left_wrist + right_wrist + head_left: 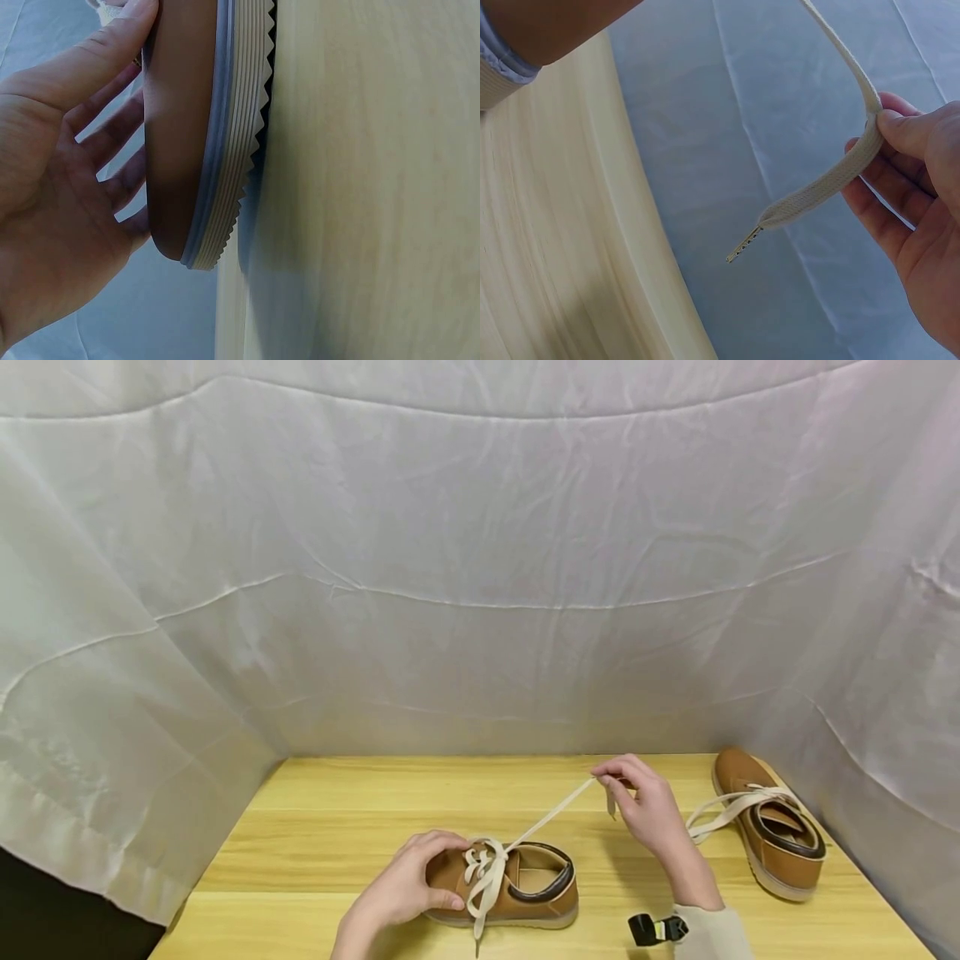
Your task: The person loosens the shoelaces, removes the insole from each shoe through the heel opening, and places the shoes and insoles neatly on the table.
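Observation:
A brown shoe [543,908] with cream laces lies sole down on the table, toe to the left. My left hand [405,878] grips its toe, thumb on the near side and fingers on the far side. In the left wrist view, that hand [56,169] spans the shoe's upper [180,135] above the ridged sole. Raised to the right, my right hand [647,803] pinches one shoelace [553,812], which runs straight from the lacing. Its tipped end [821,187] hangs below the thumb and finger of the right hand [937,202]. Another lace end droops over the shoe's near side.
A second brown shoe [783,853] stands at the table's right, its loose laces [726,817] trailing left. Grey cloth [525,527] walls the back and sides of the wooden table [300,852]. A black buckle [657,930] sits by the right cuff.

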The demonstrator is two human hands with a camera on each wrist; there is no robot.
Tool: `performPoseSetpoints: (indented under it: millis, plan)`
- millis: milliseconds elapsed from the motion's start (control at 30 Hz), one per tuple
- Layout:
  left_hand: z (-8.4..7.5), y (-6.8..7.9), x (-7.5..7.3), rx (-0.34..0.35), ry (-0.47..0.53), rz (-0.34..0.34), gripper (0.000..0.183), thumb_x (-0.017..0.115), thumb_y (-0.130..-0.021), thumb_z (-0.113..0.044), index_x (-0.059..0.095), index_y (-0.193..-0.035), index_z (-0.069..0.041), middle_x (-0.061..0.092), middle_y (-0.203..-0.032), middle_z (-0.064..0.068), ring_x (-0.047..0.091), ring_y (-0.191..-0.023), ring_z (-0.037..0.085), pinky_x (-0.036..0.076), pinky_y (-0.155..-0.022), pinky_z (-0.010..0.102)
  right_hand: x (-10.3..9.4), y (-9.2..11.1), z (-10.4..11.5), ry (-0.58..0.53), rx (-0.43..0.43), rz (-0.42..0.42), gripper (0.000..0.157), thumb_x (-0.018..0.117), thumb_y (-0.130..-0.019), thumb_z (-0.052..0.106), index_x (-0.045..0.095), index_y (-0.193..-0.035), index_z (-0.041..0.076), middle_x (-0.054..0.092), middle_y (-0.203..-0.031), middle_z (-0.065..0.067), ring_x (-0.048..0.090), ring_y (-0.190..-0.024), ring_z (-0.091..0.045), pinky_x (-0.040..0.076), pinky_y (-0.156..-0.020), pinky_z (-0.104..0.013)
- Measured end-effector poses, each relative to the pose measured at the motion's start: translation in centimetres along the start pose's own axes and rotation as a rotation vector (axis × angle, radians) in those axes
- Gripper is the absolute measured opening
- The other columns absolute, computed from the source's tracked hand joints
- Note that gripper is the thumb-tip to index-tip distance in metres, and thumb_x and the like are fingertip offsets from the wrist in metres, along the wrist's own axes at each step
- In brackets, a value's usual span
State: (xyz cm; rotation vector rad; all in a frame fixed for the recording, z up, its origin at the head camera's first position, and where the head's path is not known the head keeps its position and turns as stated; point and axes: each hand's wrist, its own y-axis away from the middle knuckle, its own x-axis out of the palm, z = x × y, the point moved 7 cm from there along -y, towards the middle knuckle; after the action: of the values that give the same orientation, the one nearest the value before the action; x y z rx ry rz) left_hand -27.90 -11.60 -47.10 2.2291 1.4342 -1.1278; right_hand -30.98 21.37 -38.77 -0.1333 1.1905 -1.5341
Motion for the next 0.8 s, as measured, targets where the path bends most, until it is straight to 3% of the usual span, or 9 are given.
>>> performPoseSetpoints:
  millis: [800]
  plan:
    - [0.1, 0.0, 0.0, 0.002, 0.003, -0.002, 0.068, 0.092, -0.073, -0.036, 0.065, -0.135, -0.030, 0.061, -0.140, -0.012, 0.051, -0.133, 0.028, 0.040, -0.113, 0.061, -1.6, 0.2, -1.2, 0.059, 0.029, -0.045, 0.022, 0.067, -0.094, -0.013, 0.075, -0.102, 0.006, 0.071, -0.100, -0.001, 0.066, -0.089, -0.008, 0.047, -0.081, -0.004]
